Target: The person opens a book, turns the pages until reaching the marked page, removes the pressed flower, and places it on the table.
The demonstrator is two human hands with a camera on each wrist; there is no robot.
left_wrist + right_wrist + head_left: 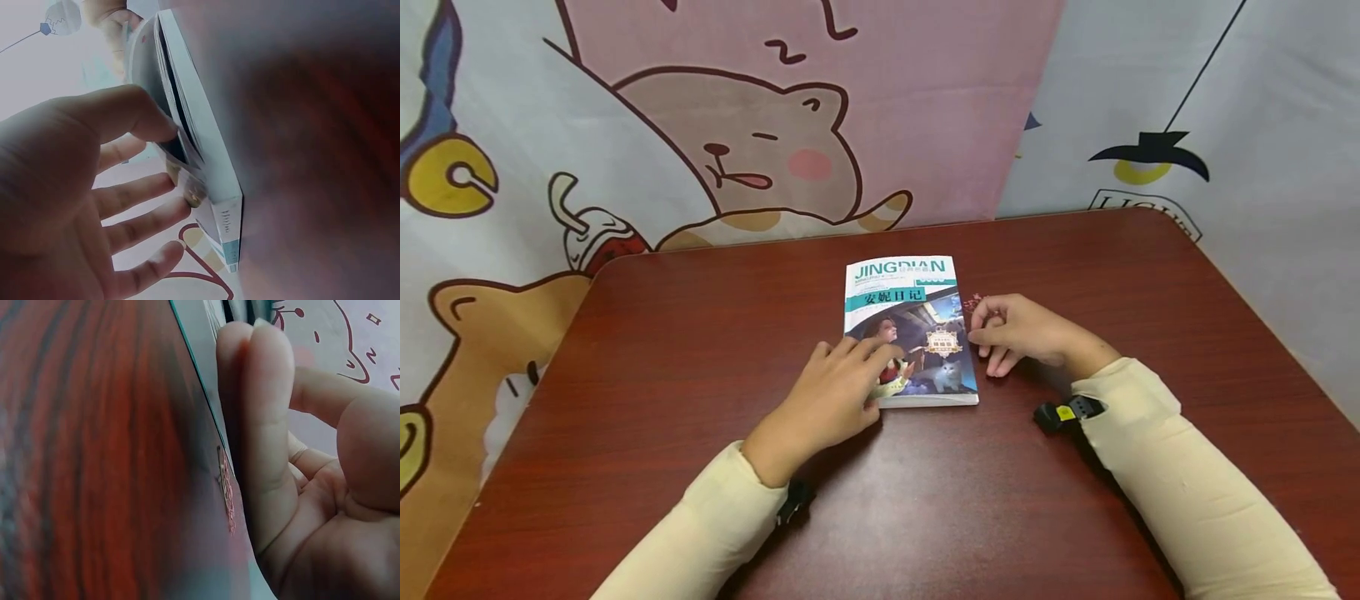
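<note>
A paperback book (925, 308) with a picture cover lies face up on the table. My left hand (842, 379) rests over its lower left part, fingers slightly bent on the cover. In the left wrist view, the thumb (153, 122) is at the page edge, where a dark gap shows between the upper sheets and the rest. At the right edge of the book, my right hand (1018, 333) pinches the margin, thumb and forefinger tips together. A small reddish, thread-like thing (227, 494) lies beside the book close to these fingers.
The dark red wooden table (700, 333) has rounded far corners. Behind it hangs a cloth (925, 125) printed with cartoon animals. A black wrist device with a yellow mark (1066, 412) sits below the right sleeve (1195, 475).
</note>
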